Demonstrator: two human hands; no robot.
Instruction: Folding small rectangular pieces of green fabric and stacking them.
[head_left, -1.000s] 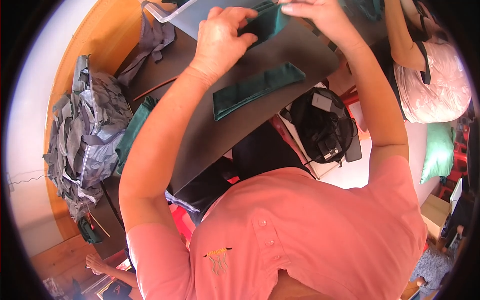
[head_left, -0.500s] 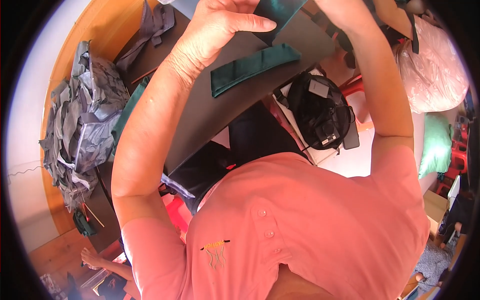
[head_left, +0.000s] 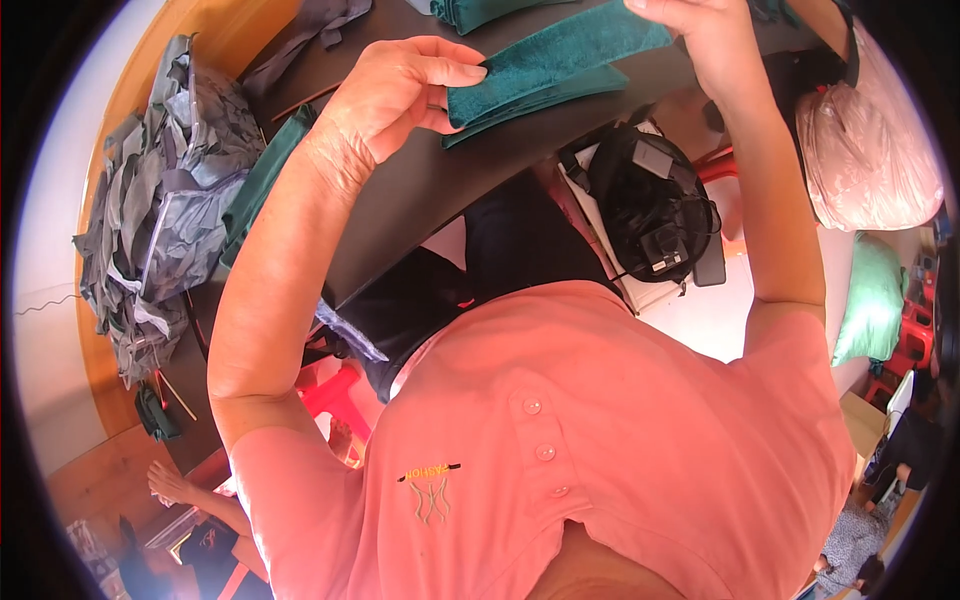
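Right now I have a green strip point(head_left: 560, 58) spanning the gap between my two sets of fingers, above the dark table point(head_left: 400, 245); my left hand point(head_left: 398, 95) pinches one end, thumb on top and the other fingers curled underneath; my right hand point(head_left: 697, 35) grasps the opposite end by the thumb, though the upper edge of my view crops it, so I cannot tell how its remaining fingers sit; just below the held strip, between the two hands, is a folded green piece point(head_left: 575, 94), and whether they touch I cannot tell; beyond the left fingertips lies more green cloth point(head_left: 485, 12); to the left of those fingers, past the wrist, I see a green band point(head_left: 262, 185), then a heap of grey cloth point(head_left: 165, 215); below the right fingers sits a black bag point(head_left: 640, 205); to their right is a co-worker's pink top point(head_left: 865, 150).
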